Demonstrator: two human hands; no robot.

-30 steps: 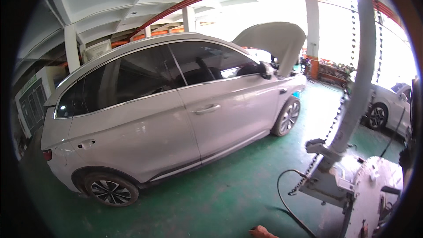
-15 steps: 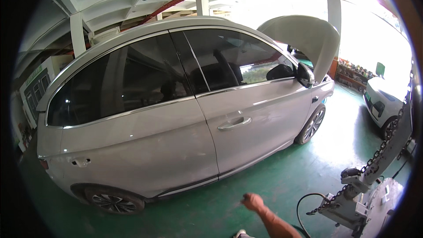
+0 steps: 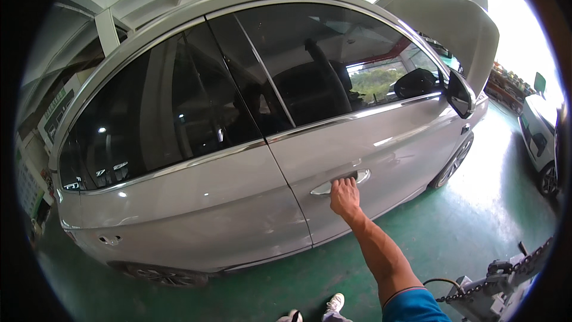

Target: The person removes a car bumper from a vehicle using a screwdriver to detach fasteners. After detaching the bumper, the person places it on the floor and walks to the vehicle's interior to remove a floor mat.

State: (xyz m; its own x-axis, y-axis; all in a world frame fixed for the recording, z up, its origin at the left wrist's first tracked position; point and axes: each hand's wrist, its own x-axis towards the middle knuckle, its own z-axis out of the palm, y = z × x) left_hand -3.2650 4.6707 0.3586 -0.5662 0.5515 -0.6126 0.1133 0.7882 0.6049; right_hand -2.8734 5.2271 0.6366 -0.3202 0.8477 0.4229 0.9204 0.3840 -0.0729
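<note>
My right hand (image 3: 344, 197) reaches in from the lower right, its forearm bare below a blue sleeve (image 3: 415, 307). Its fingers are hooked over the chrome door handle (image 3: 323, 189) on the front door (image 3: 381, 143) of a silver-grey car. That door sits closed, flush with the rear door (image 3: 208, 214). Both side windows are dark and reflective. Where the rear door's handle would be, a small recess with bare fittings (image 3: 109, 240) shows. My left hand is out of view.
The car's bonnet (image 3: 444, 30) stands raised, beyond the wing mirror (image 3: 460, 95). A metal stand with a chain and hose (image 3: 497, 283) is at the lower right. Farther right is a white car (image 3: 539, 134). My shoes (image 3: 335, 303) rest on the green floor (image 3: 268, 292).
My right hand has risen from low beside the car to the front door handle and taken hold of it. The view has moved closer to the car.
</note>
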